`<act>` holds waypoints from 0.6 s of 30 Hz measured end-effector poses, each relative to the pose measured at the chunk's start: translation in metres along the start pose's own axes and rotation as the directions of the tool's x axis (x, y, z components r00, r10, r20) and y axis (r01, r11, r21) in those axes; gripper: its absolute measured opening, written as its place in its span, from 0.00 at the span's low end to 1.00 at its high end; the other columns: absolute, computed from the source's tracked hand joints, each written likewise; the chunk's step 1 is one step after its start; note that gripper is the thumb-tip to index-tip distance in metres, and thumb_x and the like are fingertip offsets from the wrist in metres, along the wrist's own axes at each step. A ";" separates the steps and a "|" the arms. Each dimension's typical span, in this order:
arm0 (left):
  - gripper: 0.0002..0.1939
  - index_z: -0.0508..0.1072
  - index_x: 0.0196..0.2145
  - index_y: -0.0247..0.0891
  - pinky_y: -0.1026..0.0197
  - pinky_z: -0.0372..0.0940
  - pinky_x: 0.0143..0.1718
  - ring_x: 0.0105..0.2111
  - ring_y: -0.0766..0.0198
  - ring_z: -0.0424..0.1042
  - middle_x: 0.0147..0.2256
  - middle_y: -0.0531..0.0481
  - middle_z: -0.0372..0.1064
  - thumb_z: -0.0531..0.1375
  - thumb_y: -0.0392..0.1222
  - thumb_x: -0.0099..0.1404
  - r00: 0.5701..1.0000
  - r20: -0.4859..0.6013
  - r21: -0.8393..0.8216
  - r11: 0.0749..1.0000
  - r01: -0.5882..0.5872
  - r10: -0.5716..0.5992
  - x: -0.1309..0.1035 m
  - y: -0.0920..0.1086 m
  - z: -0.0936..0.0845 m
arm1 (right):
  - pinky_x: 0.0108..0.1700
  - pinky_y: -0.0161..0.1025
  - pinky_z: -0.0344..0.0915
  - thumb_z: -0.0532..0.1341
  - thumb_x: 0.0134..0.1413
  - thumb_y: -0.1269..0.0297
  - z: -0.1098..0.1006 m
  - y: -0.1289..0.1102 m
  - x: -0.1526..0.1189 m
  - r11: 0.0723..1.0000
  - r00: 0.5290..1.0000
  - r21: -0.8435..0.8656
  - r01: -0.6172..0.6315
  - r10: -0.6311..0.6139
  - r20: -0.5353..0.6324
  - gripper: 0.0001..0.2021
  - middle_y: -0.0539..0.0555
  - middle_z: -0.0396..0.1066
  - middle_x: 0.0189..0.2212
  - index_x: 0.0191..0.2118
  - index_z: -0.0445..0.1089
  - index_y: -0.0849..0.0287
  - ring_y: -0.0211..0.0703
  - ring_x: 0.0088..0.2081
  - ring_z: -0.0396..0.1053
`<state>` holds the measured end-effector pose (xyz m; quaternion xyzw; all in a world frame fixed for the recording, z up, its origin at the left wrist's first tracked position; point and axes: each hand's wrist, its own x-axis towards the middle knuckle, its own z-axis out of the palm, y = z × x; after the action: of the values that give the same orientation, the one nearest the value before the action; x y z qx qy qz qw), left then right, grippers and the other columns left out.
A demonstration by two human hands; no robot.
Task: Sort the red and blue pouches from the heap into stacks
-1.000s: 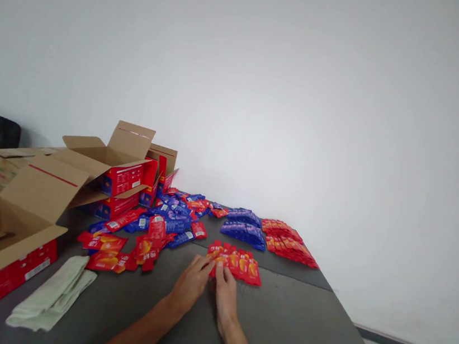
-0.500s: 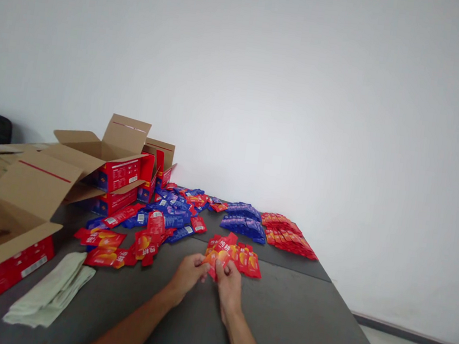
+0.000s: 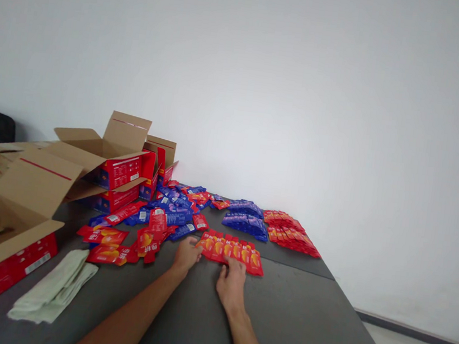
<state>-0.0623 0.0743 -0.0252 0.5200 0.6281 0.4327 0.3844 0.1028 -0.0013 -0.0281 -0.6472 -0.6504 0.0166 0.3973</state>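
Several red sachets with orange fruit pictures lie in an overlapping row [image 3: 231, 249] on the dark table in front of me. My left hand [image 3: 187, 255] is at the row's left end, its fingers closed on the edge of the leftmost red sachet [image 3: 205, 242]. Below the middle of the row is my right hand [image 3: 232, 284], fingers apart and bent, with the fingertips at the sachets' lower edge. It holds nothing that I can see. Left of my hands, loose red sachets [image 3: 111, 254] and blue sachets [image 3: 177, 216] lie in a jumbled heap.
Behind the row stand neat rows of blue sachets [image 3: 244, 225] and red sachets [image 3: 292, 238]. Open cardboard boxes [image 3: 123, 172] fill the left side, with another open box [image 3: 0, 271] nearer me. A folded pale cloth [image 3: 54, 287] lies beside it. A white wall [image 3: 307, 92] borders the table.
The red sachet held up between both hands has come down onto the row's left end. My right hand has let go of it and moved slightly right; my left hand has shifted slightly left.
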 end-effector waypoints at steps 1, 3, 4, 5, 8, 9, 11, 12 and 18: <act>0.20 0.70 0.50 0.29 0.65 0.65 0.26 0.25 0.64 0.74 0.28 0.47 0.76 0.55 0.37 0.60 1.000 0.003 0.042 0.999 -0.007 0.007 0.002 0.002 0.000 | 0.57 0.45 0.58 0.51 0.56 0.70 -0.001 0.002 0.001 0.999 1.000 -0.048 -0.003 0.003 0.011 0.19 0.60 0.72 0.49 0.50 0.73 0.62 0.53 0.53 0.64; 0.19 0.72 0.49 0.32 0.64 0.66 0.32 0.31 0.62 0.76 0.33 0.44 0.78 0.57 0.36 0.59 0.999 0.019 0.135 0.990 -0.045 0.043 0.005 0.006 0.000 | 0.60 0.46 0.54 0.51 0.56 0.69 -0.002 0.006 0.001 0.989 0.999 -0.144 -0.013 0.019 0.036 0.21 0.59 0.69 0.54 0.54 0.71 0.60 0.53 0.58 0.59; 0.18 0.74 0.47 0.34 0.64 0.66 0.36 0.35 0.61 0.76 0.36 0.44 0.78 0.58 0.35 0.59 0.997 0.035 0.181 0.981 -0.071 0.066 0.006 0.008 0.000 | 0.62 0.48 0.51 0.52 0.56 0.69 -0.002 0.008 0.001 0.982 0.998 -0.189 -0.021 0.031 0.047 0.22 0.57 0.67 0.57 0.56 0.70 0.58 0.54 0.61 0.56; 0.16 0.76 0.44 0.35 0.63 0.65 0.40 0.40 0.59 0.76 0.39 0.43 0.78 0.60 0.35 0.58 0.995 0.053 0.222 0.970 -0.097 0.088 0.005 0.010 0.000 | 0.63 0.50 0.49 0.53 0.56 0.68 -0.002 0.009 0.001 0.973 0.997 -0.230 -0.032 0.047 0.060 0.23 0.56 0.64 0.59 0.57 0.68 0.56 0.55 0.63 0.53; 0.12 0.78 0.41 0.38 0.60 0.63 0.46 0.46 0.55 0.73 0.43 0.41 0.77 0.60 0.37 0.59 0.988 0.100 0.355 0.924 -0.144 0.116 0.001 0.017 0.000 | 0.64 0.56 0.44 0.54 0.56 0.66 0.000 0.013 -0.001 0.945 0.988 -0.319 -0.070 0.111 0.112 0.26 0.53 0.57 0.64 0.61 0.64 0.50 0.57 0.67 0.45; 0.12 0.78 0.41 0.38 0.59 0.63 0.46 0.47 0.54 0.73 0.42 0.40 0.77 0.59 0.39 0.60 0.987 0.111 0.412 0.899 -0.150 0.114 -0.001 0.019 0.001 | 0.63 0.58 0.43 0.53 0.56 0.66 0.001 0.013 -0.002 0.939 0.983 -0.336 -0.075 0.127 0.133 0.26 0.53 0.56 0.65 0.61 0.63 0.49 0.57 0.67 0.43; 0.14 0.78 0.42 0.37 0.58 0.62 0.47 0.47 0.53 0.72 0.43 0.38 0.75 0.55 0.41 0.64 0.987 0.113 0.535 0.831 -0.155 0.112 -0.008 0.022 0.004 | 0.63 0.60 0.41 0.52 0.57 0.65 0.001 0.013 -0.003 0.932 0.974 -0.354 -0.079 0.147 0.171 0.26 0.52 0.53 0.66 0.62 0.62 0.47 0.57 0.68 0.41; 0.15 0.78 0.43 0.36 0.57 0.62 0.48 0.48 0.53 0.71 0.45 0.37 0.74 0.54 0.42 0.65 0.988 0.103 0.594 0.790 -0.155 0.116 -0.011 0.023 0.006 | 0.63 0.60 0.41 0.52 0.57 0.64 0.001 0.013 -0.003 0.931 0.971 -0.357 -0.080 0.154 0.185 0.26 0.51 0.52 0.67 0.62 0.62 0.46 0.57 0.68 0.40; 0.19 0.75 0.50 0.38 0.54 0.62 0.49 0.49 0.51 0.68 0.50 0.35 0.67 0.52 0.46 0.67 0.986 0.051 0.703 0.696 -0.149 0.159 -0.024 0.021 0.013 | 0.63 0.63 0.41 0.52 0.58 0.64 0.000 0.011 -0.003 0.933 0.961 -0.347 -0.093 0.175 0.213 0.26 0.53 0.52 0.67 0.62 0.62 0.47 0.58 0.68 0.42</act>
<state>-0.0397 0.0546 -0.0087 0.6748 0.7025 0.1947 0.1153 0.1118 -0.0017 -0.0352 -0.7412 -0.6413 0.0119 0.1981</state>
